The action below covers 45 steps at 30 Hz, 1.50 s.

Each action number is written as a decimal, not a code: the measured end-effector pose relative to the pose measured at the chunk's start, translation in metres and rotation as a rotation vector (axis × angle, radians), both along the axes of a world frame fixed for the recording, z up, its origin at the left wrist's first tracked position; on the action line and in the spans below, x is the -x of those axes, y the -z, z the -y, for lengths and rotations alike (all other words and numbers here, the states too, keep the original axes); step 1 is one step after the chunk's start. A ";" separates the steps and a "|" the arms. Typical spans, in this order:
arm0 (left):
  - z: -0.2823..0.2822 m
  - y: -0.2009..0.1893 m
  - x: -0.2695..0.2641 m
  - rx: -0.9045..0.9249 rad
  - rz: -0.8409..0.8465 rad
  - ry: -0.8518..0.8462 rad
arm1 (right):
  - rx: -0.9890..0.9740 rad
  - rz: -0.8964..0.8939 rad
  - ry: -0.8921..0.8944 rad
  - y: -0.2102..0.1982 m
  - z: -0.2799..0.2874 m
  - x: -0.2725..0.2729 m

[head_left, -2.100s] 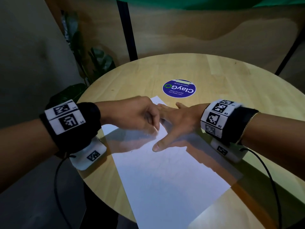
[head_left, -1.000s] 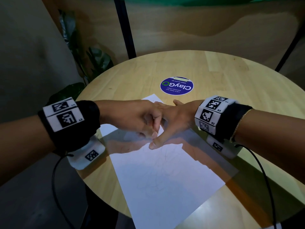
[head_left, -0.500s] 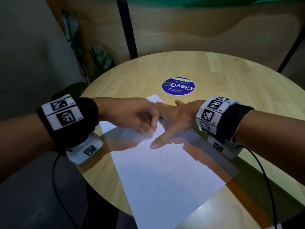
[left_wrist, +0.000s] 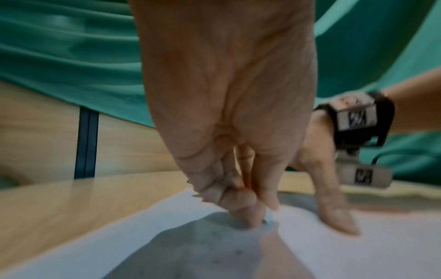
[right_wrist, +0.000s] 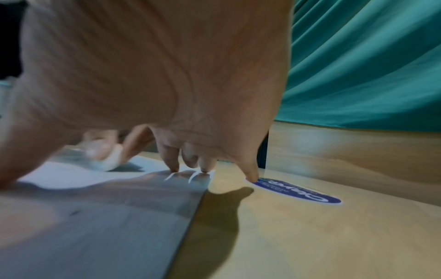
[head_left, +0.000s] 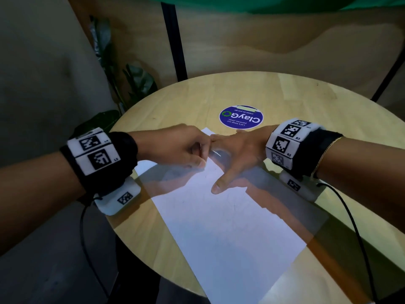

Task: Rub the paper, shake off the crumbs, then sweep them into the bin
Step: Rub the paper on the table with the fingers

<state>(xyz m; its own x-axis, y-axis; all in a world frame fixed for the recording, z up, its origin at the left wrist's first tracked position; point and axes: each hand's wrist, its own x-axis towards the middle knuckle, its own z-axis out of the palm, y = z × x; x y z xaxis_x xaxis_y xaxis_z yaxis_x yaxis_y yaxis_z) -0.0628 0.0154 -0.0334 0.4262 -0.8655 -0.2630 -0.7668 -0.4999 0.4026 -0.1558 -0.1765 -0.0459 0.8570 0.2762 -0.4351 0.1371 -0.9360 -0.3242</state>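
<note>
Left hand [head_left: 175, 148] is seen with fingers curled, pinching a small whitish eraser [right_wrist: 112, 157] between thumb and fingertips; the eraser is pressed onto the paper [head_left: 221, 233] near the sheet's far corner. In the left wrist view the pinched tip is blurred and only a pale speck of the eraser can be made out. Right hand [head_left: 238, 150] is laid flat and spread on the paper beside the left hand, fingers straight, with the thumb [head_left: 221, 183] stretched toward the near edge of the worktop [head_left: 306, 102]. In the right wrist view three fingertips [right_wrist: 173, 166] are pressed on the sheet, while the little finger is set on the bare wood just beside a round blue sticker [head_left: 241, 119]. The paper is lain diagonally across the round worktop, its near corner overhanging the near edge. Faint pencil marks are seen on it. Crumbs cannot be made out.
</note>
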 end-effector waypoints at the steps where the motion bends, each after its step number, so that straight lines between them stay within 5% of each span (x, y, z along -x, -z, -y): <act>1: 0.000 0.001 0.002 -0.023 -0.027 0.005 | 0.006 -0.003 -0.002 -0.004 0.001 -0.002; 7: -0.004 0.005 -0.002 0.008 0.043 -0.122 | 0.199 0.107 -0.107 -0.013 0.000 -0.004; 14: -0.003 0.007 -0.007 0.050 0.022 -0.078 | 0.085 0.017 0.001 0.012 -0.003 0.013; 18: 0.003 0.007 -0.004 -0.028 -0.149 0.012 | -0.007 0.008 0.011 0.019 0.001 0.016; 22: 0.008 0.005 -0.013 0.061 0.041 -0.034 | -0.015 0.032 -0.007 0.026 0.003 0.014; 26: 0.013 0.004 -0.004 -0.052 -0.159 0.061 | -0.053 0.032 0.019 0.023 0.003 0.016; 30: 0.018 0.003 -0.005 0.025 0.064 0.029 | -0.056 0.031 0.003 0.026 0.006 0.014; 34: 0.019 0.003 0.000 -0.067 -0.086 0.056 | -0.071 0.041 0.019 0.024 0.005 0.015; 38: 0.016 0.003 -0.007 0.000 0.078 -0.005 | -0.072 0.058 0.003 0.028 0.005 0.014; 42: 0.011 0.005 -0.002 -0.113 -0.128 0.039 | -0.075 0.044 0.030 0.022 0.004 0.018; 45: 0.007 0.001 -0.007 -0.030 0.046 -0.006 | -0.075 0.044 -0.007 0.022 0.005 0.018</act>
